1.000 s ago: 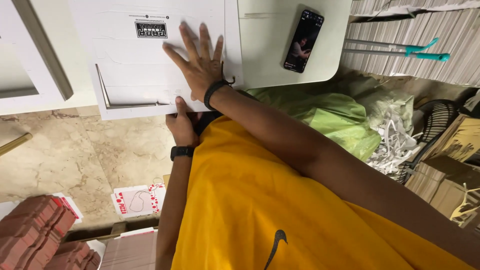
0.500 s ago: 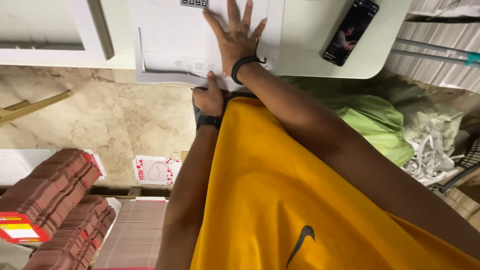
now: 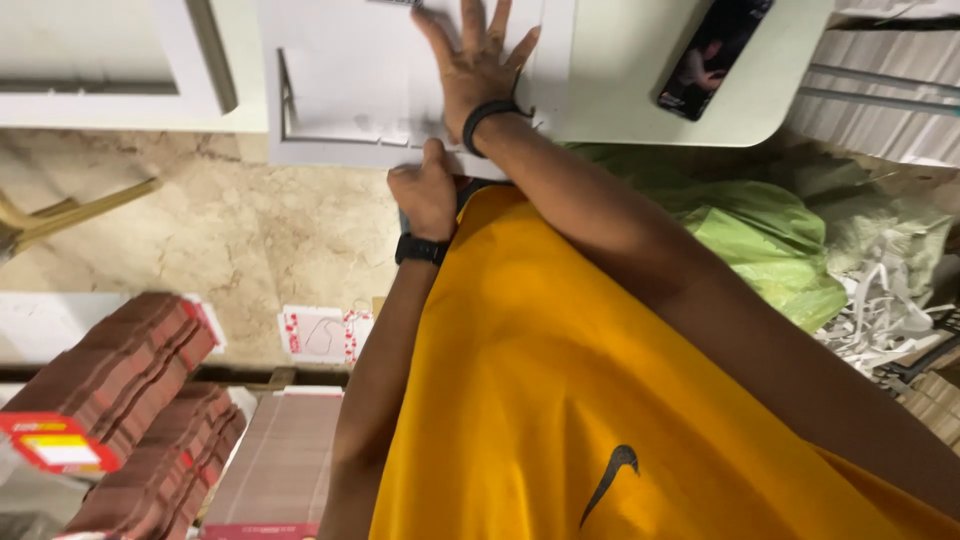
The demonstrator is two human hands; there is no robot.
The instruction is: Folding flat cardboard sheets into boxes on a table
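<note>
Flat white die-cut cardboard sheet (image 3: 350,90) on pale surface (image 3: 640,90).
Right hand (image 3: 478,65) spread wide, pressing it steady; left hand (image 3: 425,195) pinches its near edge.

At the top centre of the frame a flat cardboard sheet (image 3: 350,80) lies on the desk (image 3: 620,90), its lower edge overhanging the desk's near side; the right hand (image 3: 478,70) lies spread flat on the sheet, and the left hand (image 3: 425,195) is just below it, at the sheet's lower edge. A phone (image 3: 712,50) lies on the desk at the upper right, well apart from the sheet. Under the desk, on the floor (image 3: 200,220), bags (image 3: 770,240) lie at the right, stacked flat cartons (image 3: 140,400) fill the lower left, and a small printed card (image 3: 325,333) lies between the cartons and the left arm.
</note>
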